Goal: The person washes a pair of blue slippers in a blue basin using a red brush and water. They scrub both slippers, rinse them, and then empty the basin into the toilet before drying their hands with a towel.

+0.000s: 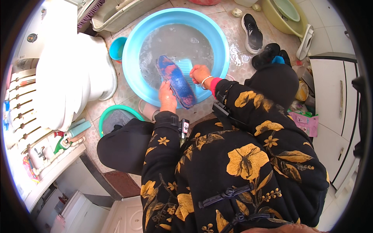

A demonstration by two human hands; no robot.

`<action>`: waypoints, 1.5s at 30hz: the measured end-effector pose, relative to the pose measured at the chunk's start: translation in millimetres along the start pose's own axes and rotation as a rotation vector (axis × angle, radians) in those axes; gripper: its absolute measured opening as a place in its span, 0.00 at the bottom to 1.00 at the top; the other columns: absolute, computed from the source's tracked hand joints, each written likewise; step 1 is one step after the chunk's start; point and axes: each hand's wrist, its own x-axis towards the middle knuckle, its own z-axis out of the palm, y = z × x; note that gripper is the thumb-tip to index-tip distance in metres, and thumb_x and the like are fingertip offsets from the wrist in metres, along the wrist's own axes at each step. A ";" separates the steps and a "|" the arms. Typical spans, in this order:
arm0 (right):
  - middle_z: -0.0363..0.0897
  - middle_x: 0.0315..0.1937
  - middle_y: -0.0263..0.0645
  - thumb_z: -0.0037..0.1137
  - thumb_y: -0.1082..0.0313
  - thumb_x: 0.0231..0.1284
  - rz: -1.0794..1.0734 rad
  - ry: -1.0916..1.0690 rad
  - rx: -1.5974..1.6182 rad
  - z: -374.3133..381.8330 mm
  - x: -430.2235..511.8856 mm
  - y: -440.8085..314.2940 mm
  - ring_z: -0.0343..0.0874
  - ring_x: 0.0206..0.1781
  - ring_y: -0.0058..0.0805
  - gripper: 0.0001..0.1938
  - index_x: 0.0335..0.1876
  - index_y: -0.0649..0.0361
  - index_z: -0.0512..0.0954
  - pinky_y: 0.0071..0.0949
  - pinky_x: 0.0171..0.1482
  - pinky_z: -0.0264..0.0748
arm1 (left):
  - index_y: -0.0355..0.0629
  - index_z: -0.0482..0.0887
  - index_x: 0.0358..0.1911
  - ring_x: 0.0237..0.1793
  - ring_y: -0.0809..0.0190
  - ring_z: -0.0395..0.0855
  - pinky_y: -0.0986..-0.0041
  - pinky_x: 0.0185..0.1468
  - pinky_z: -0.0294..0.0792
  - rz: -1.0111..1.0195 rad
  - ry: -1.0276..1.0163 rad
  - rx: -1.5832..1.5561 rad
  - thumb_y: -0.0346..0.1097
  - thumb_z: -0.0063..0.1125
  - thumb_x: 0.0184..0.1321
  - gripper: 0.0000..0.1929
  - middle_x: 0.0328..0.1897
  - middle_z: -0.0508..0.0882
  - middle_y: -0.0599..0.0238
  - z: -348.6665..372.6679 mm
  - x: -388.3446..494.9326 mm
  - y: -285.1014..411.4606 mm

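A large light-blue plastic basin (130, 35) with cloudy, foamy water (172, 38) stands on the floor before me. My left hand (167, 96) grips one edge of a wet blue shoe insole (177, 78) with pinkish patches, held tilted over the basin's near side. Behind the insole a light-blue ribbed washboard (184, 66) rests in the water, partly covered. My right hand (199, 74) is to the right of the insole, over the washboard, its fingers curled; whether it holds something small cannot be seen.
Black sneaker (253, 33) and other dark shoes (266, 55) lie right of the basin. A small blue pail (118, 48) and a white toilet (99, 70) stand left. Near my left knee is a green-rimmed basin (102, 116) with grey cloth. White cabinets (330, 96) stand at right.
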 end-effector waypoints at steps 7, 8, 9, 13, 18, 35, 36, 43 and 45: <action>0.78 0.23 0.35 0.73 0.65 0.50 -0.066 -0.204 -0.153 11.7 -10.8 4.2 0.76 0.20 0.29 0.15 0.35 0.62 0.76 0.29 0.23 0.74 | 0.38 0.75 0.58 0.47 0.62 0.80 0.69 0.47 0.70 -0.067 0.062 0.168 0.31 0.48 0.67 0.17 0.50 0.82 0.63 6.6 -25.5 9.0; 0.78 0.23 0.36 0.74 0.65 0.49 -0.072 -0.162 -0.223 15.0 -14.0 4.1 0.76 0.21 0.30 0.15 0.35 0.62 0.76 0.30 0.23 0.74 | 0.37 0.76 0.57 0.46 0.62 0.81 0.69 0.46 0.70 -0.031 0.026 0.195 0.31 0.49 0.66 0.17 0.49 0.83 0.62 9.2 -26.3 6.5; 0.78 0.23 0.37 0.74 0.64 0.48 -0.054 -0.131 -0.303 16.8 -16.8 2.8 0.77 0.21 0.30 0.16 0.34 0.62 0.76 0.30 0.24 0.74 | 0.37 0.76 0.57 0.45 0.62 0.81 0.70 0.44 0.70 0.009 -0.008 0.220 0.31 0.49 0.66 0.17 0.49 0.83 0.62 10.4 -26.3 4.2; 0.77 0.24 0.38 0.73 0.70 0.51 -0.139 -0.031 -0.382 16.6 -28.3 -4.3 0.77 0.22 0.30 0.14 0.32 0.62 0.74 0.32 0.25 0.77 | 0.36 0.78 0.53 0.41 0.63 0.79 0.70 0.43 0.70 0.168 0.017 0.220 0.30 0.50 0.64 0.15 0.42 0.83 0.64 5.0 -14.5 -5.7; 0.79 0.29 0.36 0.66 0.74 0.58 0.128 -0.191 0.114 4.6 -37.2 -5.2 0.81 0.29 0.31 0.09 0.34 0.58 0.73 0.33 0.30 0.80 | 0.46 0.76 0.57 0.38 0.65 0.78 0.74 0.40 0.65 -0.029 -0.013 0.095 0.36 0.54 0.63 0.18 0.41 0.82 0.74 -16.9 8.6 -16.3; 0.83 0.33 0.48 0.61 0.72 0.63 0.199 -0.144 -0.100 -12.7 0.9 29.9 0.86 0.32 0.41 0.08 0.41 0.70 0.80 0.41 0.32 0.84 | 0.38 0.80 0.53 0.40 0.55 0.84 0.65 0.44 0.75 0.276 -0.015 0.796 0.22 0.46 0.61 0.17 0.40 0.86 0.59 -61.2 56.8 -11.7; 0.84 0.32 0.47 0.62 0.71 0.62 0.224 -0.225 -0.124 -12.0 -1.5 27.1 0.86 0.32 0.41 0.09 0.40 0.69 0.81 0.41 0.32 0.84 | 0.38 0.81 0.53 0.41 0.52 0.85 0.64 0.45 0.75 0.201 -0.019 0.777 0.23 0.48 0.61 0.17 0.40 0.86 0.57 -58.0 52.8 -7.2; 0.84 0.29 0.47 0.64 0.52 0.58 -0.126 -0.243 -1.193 -12.0 4.7 -31.1 0.87 0.35 0.41 0.21 0.41 0.67 0.81 0.41 0.34 0.81 | 0.44 0.61 0.72 0.73 0.42 0.59 0.42 0.70 0.52 0.829 0.094 1.798 0.46 0.62 0.58 0.39 0.73 0.65 0.45 -9.7 -19.8 2.2; 0.85 0.32 0.49 0.64 0.51 0.57 -0.493 -0.064 -1.310 -4.2 26.7 -50.0 0.86 0.39 0.44 0.21 0.45 0.63 0.81 0.44 0.41 0.81 | 0.50 0.61 0.73 0.78 0.39 0.49 0.37 0.74 0.40 1.000 -0.108 1.825 0.55 0.63 0.57 0.42 0.77 0.60 0.46 -0.8 -27.9 -4.4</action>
